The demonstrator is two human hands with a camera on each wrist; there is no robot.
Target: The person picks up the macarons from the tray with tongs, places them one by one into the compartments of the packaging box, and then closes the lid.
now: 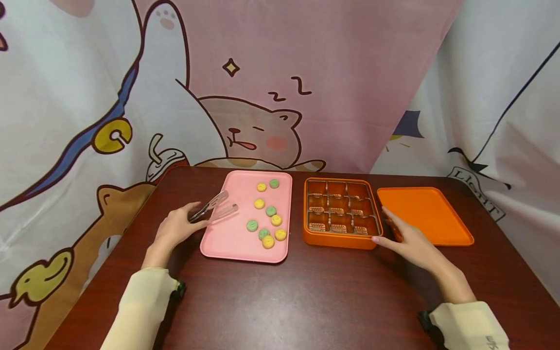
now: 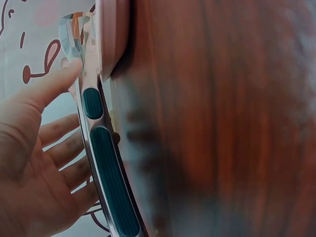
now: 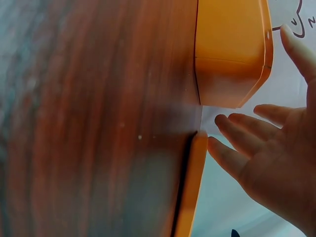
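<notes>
Straddling tongs [image 2: 101, 138] at left edge of pink tray [image 1: 227, 240]: left hand [image 1: 176, 226], thumb and fingers loosely spread, contact unclear. Right hand [image 1: 414, 245]: fingers extended, parted, thumb by near right corner of nine-compartment orange box [image 1: 339, 240].

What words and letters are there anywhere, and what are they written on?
"Z" and "Z": on the cloth backdrop, above the sleeping cat picture.
"LIGHT": on a printed banner, at the backdrop's right side.
Right sleeve: small sideways letters, too unclear to read.
Round treats: any marks are too small to read.
</notes>
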